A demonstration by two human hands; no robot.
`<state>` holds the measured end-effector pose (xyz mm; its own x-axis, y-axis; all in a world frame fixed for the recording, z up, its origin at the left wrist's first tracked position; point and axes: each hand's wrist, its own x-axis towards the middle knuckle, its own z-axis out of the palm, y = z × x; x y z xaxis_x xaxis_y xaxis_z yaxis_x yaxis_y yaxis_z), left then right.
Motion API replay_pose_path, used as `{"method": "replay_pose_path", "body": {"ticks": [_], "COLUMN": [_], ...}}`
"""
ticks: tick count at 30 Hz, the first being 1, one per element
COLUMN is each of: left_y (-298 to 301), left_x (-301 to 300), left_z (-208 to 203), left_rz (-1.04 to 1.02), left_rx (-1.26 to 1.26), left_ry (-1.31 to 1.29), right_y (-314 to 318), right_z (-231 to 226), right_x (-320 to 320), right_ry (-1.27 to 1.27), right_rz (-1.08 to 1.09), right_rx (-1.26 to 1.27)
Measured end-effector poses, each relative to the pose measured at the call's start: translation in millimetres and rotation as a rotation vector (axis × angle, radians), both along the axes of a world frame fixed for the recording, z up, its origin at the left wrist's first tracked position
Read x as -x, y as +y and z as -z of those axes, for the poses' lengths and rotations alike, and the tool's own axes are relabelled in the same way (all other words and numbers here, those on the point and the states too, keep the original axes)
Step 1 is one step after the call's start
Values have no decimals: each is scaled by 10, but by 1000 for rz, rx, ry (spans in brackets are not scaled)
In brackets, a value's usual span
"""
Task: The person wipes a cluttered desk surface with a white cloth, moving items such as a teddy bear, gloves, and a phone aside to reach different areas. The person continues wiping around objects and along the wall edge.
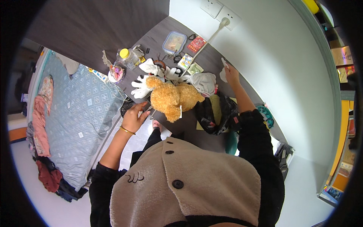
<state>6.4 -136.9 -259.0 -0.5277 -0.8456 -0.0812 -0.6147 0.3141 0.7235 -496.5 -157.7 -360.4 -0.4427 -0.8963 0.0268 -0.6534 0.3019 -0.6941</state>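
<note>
A curly brown plush toy (170,99) lies near the front edge of the dark table, a small white tag on it. My left hand (133,118), a gold bangle at its wrist, is at the table edge just left of the toy; its thumb and fingers are apart and I see nothing in them. My right hand (232,75) reaches to the table's far right side by the wall. Its fingers are closed on a thin white tissue-like piece (223,75), partly hidden by the hand. A grey-white cloth bundle (204,84) lies between the toy and my right hand.
White gloves (141,87), a yellow-lidded jar (129,58), a lidded clear box (174,42) and a red box (196,44) stand behind the toy. A power cord (206,44) crosses the table from the wall socket (228,18). A black bag (227,109) lies at right; a bed (90,102) is left.
</note>
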Motion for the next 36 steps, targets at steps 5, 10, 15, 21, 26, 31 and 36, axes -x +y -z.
{"method": "replay_pose_path", "body": {"ticks": [5,10,15,21,26,31,36], "left_y": [-45,-65,-174,-263,-244,-229,-229], "left_x": [46,124,267,351,359,358,360], "left_z": [-62,-162,-202,-194,-157,-133,-112], "left_rz": [28,52,203,242,221,223,244], "left_rx": [50,115,360,403,377,399,369], "left_ry": [17,160,110,108,154,160,135], "right_y": [-657,-1038,-1260,-957,-82,831,1307], "right_z": [521,805,792,788,707,715,616], "right_x": [-310,-612,-493,-203,292,649,648], "right_ry": [157,527,646,613,556,517,424], "right_rz": [-249,-462,-403,-435,-358,-135,136], "right_rx": [138,-217,-158,-232,-343,-480,-690]}}
